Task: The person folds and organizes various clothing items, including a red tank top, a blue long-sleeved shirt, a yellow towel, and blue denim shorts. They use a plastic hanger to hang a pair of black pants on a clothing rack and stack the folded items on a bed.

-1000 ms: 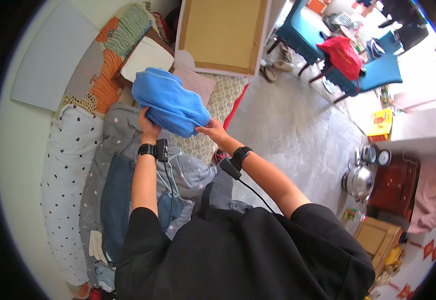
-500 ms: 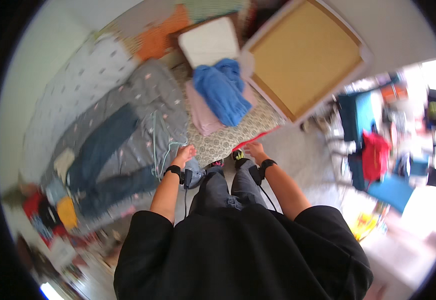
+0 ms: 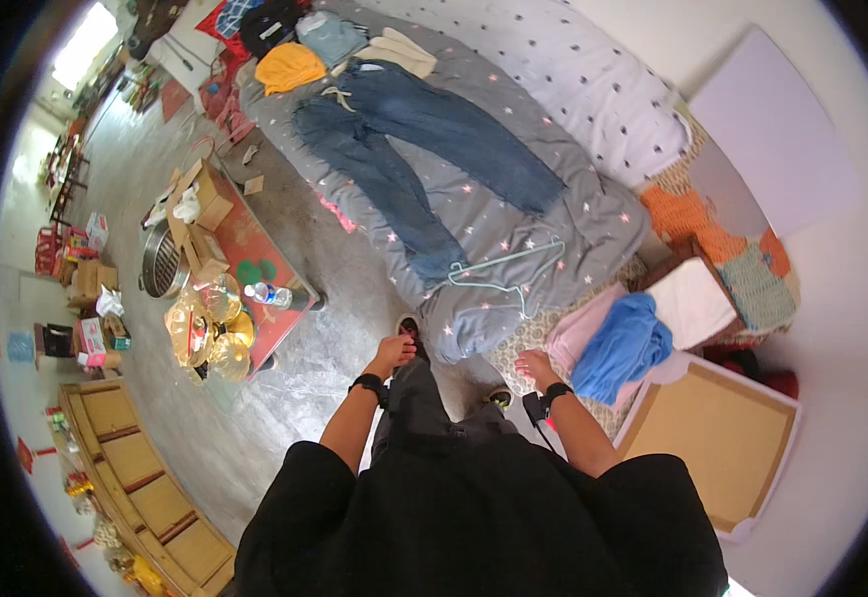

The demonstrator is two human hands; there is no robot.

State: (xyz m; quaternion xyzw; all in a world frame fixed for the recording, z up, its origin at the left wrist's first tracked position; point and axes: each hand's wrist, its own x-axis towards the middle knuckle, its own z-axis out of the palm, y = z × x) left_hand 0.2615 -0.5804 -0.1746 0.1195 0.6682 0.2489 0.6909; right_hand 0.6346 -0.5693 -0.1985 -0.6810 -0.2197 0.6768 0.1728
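My left hand (image 3: 392,353) hangs in the air in front of my knee, fingers loosely bent, with nothing seen in it. To its right, my right hand (image 3: 535,368) is open and empty, near the patterned cloth at the bed's edge. Dark blue jeans (image 3: 474,149) lie spread with legs apart on the grey star-print bedding (image 3: 543,119). Close to the leg ends rests a pale green clothes hanger (image 3: 503,267). A crumpled blue garment (image 3: 625,348) lies on a folded pink cloth (image 3: 583,333), right of my right hand.
At the left stands a low red table (image 3: 270,264) with a water bottle (image 3: 273,296), glass lamp-like pieces and a cardboard box (image 3: 210,199). A wooden cabinet (image 3: 145,478) is at the lower left. A shallow box lid (image 3: 712,428) leans at the right. A yellow cloth (image 3: 289,67) lies at the bed's far end.
My view has turned left: the bed with the jeans is now ahead, and the blue garment and box lid have shifted to the right. Both hands remain empty.
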